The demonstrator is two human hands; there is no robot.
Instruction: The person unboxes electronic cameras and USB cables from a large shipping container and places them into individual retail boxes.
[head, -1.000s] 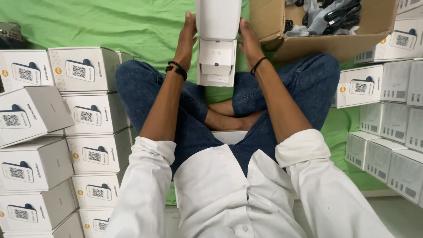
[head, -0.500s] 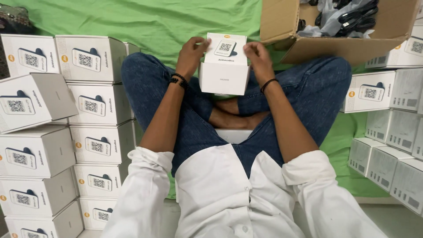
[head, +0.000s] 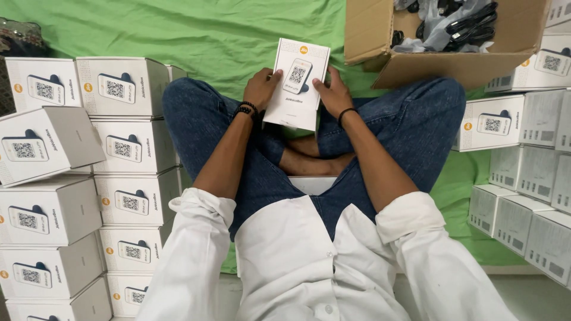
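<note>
White box: printed face up, held above the crossed legs between both hands. Left hand grasps its left edge; right hand grasps its right edge. Open cardboard carton of black cables just beyond. Stacked white boxes on both sides, on green cloth.

A green cloth covered the floor. Stacked white boxes stood at the left side — each printed with a small device picture — and more white boxes were piled at the right. An open cardboard carton held black cables in clear bags.
</note>
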